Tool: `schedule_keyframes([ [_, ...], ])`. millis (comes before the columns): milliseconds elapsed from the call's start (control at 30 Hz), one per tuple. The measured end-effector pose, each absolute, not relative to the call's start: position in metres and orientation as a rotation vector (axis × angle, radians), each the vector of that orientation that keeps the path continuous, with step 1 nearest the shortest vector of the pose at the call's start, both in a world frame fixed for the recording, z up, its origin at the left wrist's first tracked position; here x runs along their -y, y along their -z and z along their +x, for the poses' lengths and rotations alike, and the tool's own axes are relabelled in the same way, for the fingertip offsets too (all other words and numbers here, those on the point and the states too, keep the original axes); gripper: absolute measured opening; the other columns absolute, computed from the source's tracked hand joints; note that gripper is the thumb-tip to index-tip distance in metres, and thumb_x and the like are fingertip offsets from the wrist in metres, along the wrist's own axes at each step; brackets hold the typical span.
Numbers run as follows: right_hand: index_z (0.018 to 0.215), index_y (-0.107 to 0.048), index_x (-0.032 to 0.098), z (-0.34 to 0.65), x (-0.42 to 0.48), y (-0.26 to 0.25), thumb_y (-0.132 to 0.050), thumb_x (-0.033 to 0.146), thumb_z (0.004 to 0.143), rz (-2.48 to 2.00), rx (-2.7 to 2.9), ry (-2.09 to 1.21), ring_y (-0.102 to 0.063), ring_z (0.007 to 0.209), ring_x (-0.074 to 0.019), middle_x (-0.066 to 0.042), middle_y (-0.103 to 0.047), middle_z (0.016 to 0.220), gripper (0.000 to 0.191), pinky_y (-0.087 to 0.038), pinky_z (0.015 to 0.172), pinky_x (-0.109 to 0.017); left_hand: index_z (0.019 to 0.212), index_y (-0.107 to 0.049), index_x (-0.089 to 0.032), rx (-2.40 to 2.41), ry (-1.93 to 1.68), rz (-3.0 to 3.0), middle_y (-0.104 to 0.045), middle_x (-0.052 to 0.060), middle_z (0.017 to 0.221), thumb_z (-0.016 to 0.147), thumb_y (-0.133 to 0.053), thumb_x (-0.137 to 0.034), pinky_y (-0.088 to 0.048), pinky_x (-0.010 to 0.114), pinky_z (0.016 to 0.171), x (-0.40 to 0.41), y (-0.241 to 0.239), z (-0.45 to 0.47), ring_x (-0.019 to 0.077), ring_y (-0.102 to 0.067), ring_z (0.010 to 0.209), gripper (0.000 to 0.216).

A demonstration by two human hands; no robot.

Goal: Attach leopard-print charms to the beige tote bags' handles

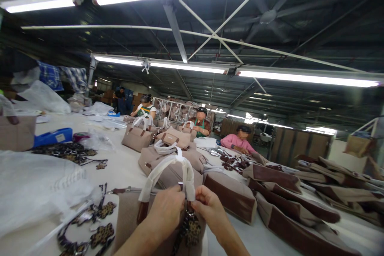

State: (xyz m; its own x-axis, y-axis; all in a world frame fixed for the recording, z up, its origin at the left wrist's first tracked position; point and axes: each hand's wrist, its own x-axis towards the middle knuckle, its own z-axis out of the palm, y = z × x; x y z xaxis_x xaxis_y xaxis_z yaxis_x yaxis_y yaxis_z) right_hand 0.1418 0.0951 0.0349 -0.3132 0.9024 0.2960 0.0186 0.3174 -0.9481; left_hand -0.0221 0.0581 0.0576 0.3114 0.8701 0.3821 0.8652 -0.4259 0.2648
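Observation:
A beige handbag (129,216) stands upright in front of me, its brown-ended handle (151,174) wrapped in white paper. A leopard-print flower charm (193,230) with a dark patterned strap hangs at the base of the handle. My left hand (168,210) is closed beside the handle's right leg; a small shiny piece shows above its fingertips, but the grip itself is hidden. My right hand (211,210) pinches at the top of the charm, thumb and forefinger together against the handle. More leopard-print charms (102,235) with patterned straps lie on the table to the left.
Several beige handbags (136,136) stand beyond mine. Brown-bottomed bags (288,212) lie stacked at right. Clear plastic (39,188), a blue holder (54,137) and a charm pile (66,152) occupy the left. Co-workers sit across the table, one in a pink top (237,143).

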Motion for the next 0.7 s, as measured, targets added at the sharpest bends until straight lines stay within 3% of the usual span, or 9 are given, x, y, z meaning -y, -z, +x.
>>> schedule_keyframes([
  [233,0.070,-0.057,0.017,0.137,-0.095,-0.036,-0.064,0.026,0.057,-0.839,1.538,-1.176,-0.054,0.061,-0.0158,0.000,-0.064,0.063,0.017,-0.036,0.062,-0.027,0.086,-0.066,-0.017,-1.698,-0.924,2.376,-0.068,0.010,0.096,0.092,-0.043,-0.012,-0.041,0.034,0.072,-0.062,-0.044,-0.014,0.0257,-0.066,0.087,0.025],
  [467,0.069,-0.057,0.017,0.134,-0.094,-0.030,-0.065,0.028,0.056,-0.893,1.437,-1.157,-0.048,0.055,-0.0127,0.002,-0.061,0.060,0.018,-0.031,0.056,-0.025,0.079,-0.051,-0.019,-1.633,-1.185,2.122,-0.064,0.006,0.081,0.094,-0.033,-0.015,-0.041,0.031,0.073,-0.059,-0.031,-0.011,0.0197,-0.061,0.080,0.024],
  [600,0.069,-0.056,0.018,0.135,-0.091,-0.028,-0.066,0.029,0.056,-0.866,1.414,-1.198,-0.046,0.054,-0.0118,0.002,-0.061,0.058,0.020,-0.029,0.056,-0.025,0.079,-0.046,-0.021,-1.210,-1.390,1.613,-0.065,0.004,0.077,0.089,-0.042,-0.038,-0.038,0.026,0.054,-0.059,-0.028,-0.016,0.0173,-0.060,0.066,0.020],
  [700,0.069,-0.055,0.018,0.138,-0.089,-0.026,-0.069,0.031,0.056,-0.851,1.399,-1.226,-0.047,0.055,-0.0117,0.002,-0.061,0.060,0.024,-0.029,0.057,-0.025,0.083,-0.042,-0.022,-0.919,-1.424,1.151,-0.066,0.004,0.087,0.074,-0.058,-0.054,-0.042,0.024,0.057,-0.058,-0.029,-0.022,0.0178,-0.065,0.076,0.036],
])
